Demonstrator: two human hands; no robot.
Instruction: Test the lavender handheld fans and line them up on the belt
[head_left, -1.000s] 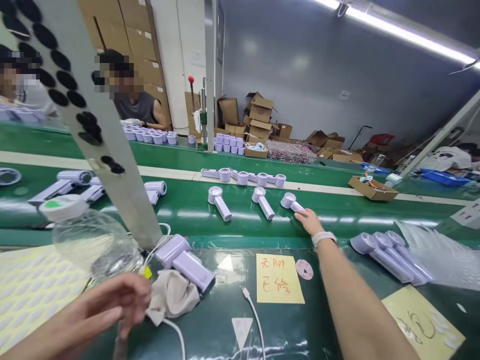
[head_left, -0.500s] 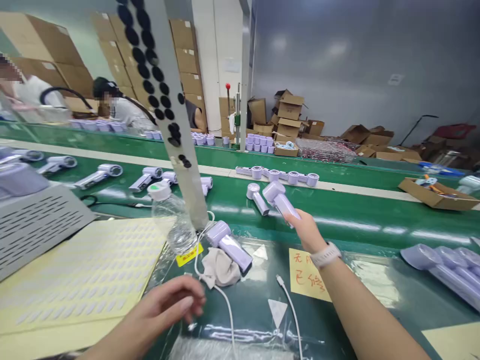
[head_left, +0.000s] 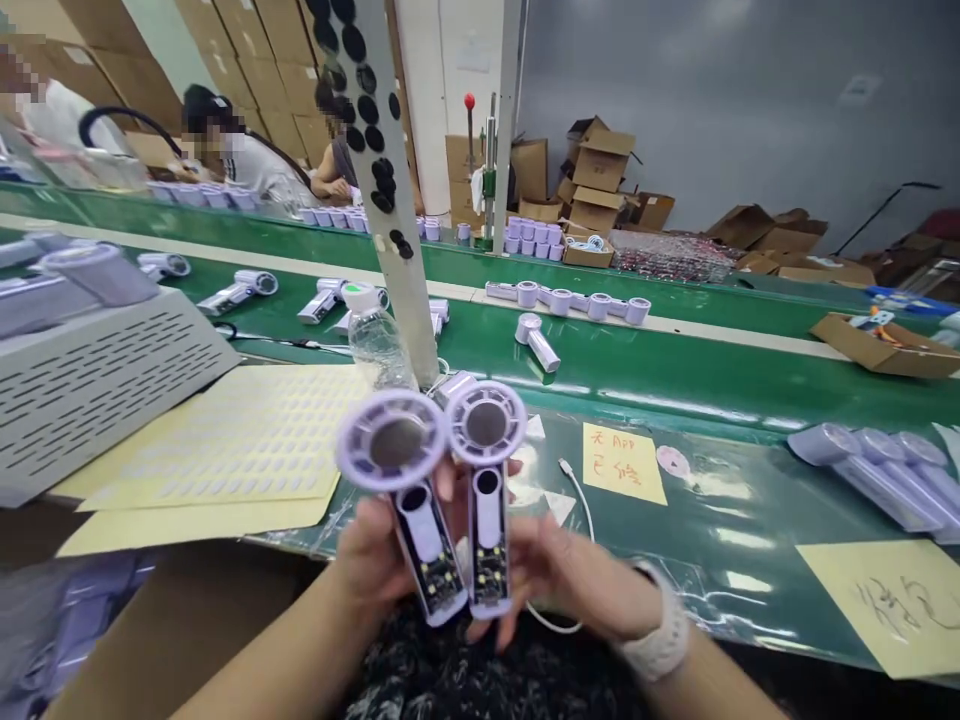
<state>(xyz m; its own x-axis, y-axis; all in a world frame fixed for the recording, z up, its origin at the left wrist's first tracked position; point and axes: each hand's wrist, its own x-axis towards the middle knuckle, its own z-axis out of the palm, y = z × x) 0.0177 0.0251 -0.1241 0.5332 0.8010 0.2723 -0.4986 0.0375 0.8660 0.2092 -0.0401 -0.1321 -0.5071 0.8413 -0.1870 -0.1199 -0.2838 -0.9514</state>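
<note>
Two lilac hair-dryer-shaped devices are held side by side in front of me, ring heads up. The left device [head_left: 431, 550] is in my left hand [head_left: 375, 545], its fingers wrapped behind the handle. My right hand [head_left: 577, 570] grips the right device [head_left: 489, 545] from the side, near the lower handle. Both handles face me without covers, showing dark circuit boards. Their ribbed round heads are hollow and nearly touch. Behind them, part of another lilac device [head_left: 456, 384] shows on the bench. A white cable [head_left: 581, 490] lies near my right hand.
A metal pillar [head_left: 405, 220] rises beside a clear bottle [head_left: 379, 340]. Yellow sticker sheets [head_left: 217, 430] and a slotted grey box [head_left: 112, 380] stand left. Several lilac devices lie on the green conveyor [head_left: 660, 370] and at right [head_left: 877, 480]. Co-workers [head_left: 262, 160] sit beyond.
My right hand has drawn its device back from over the conveyor toward my body. My left hand, empty before, now holds a device beside it. The view has tilted down.
</note>
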